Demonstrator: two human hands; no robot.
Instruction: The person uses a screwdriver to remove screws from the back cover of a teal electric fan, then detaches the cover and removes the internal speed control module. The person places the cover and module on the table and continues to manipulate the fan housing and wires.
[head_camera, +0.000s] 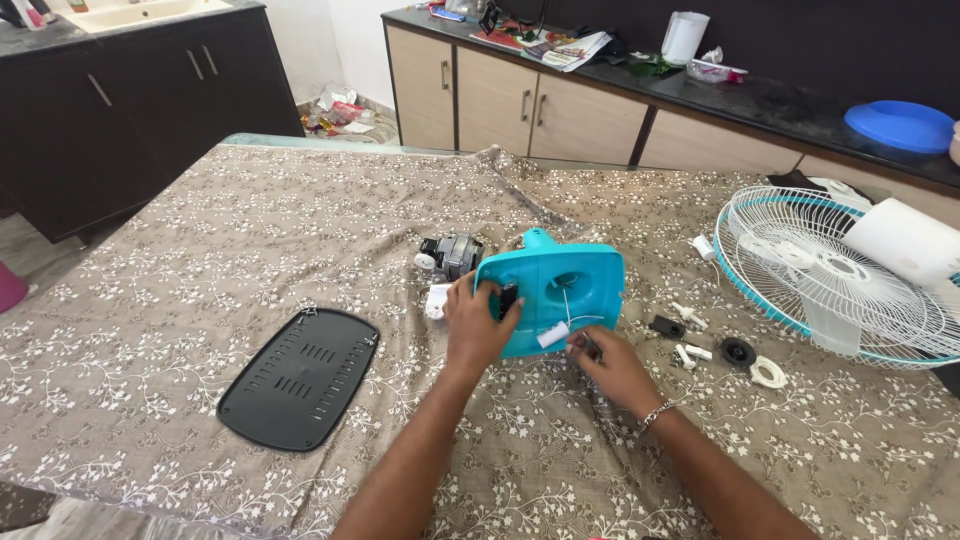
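Floral tablecloth (200, 250) is covering the table. Left hand (478, 325) is gripping the turquoise fan base (560, 285) mid-table; right hand (612, 368) is pinching its white wire connector (553, 335).

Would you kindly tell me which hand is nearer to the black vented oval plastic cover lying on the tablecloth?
Left. The left hand grips the teal plastic fan base just right of the black vented oval plastic cover; the right hand lies farther right, beyond the left.

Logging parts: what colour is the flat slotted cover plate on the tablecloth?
Black flat slotted cover plate, clearest in the head view.
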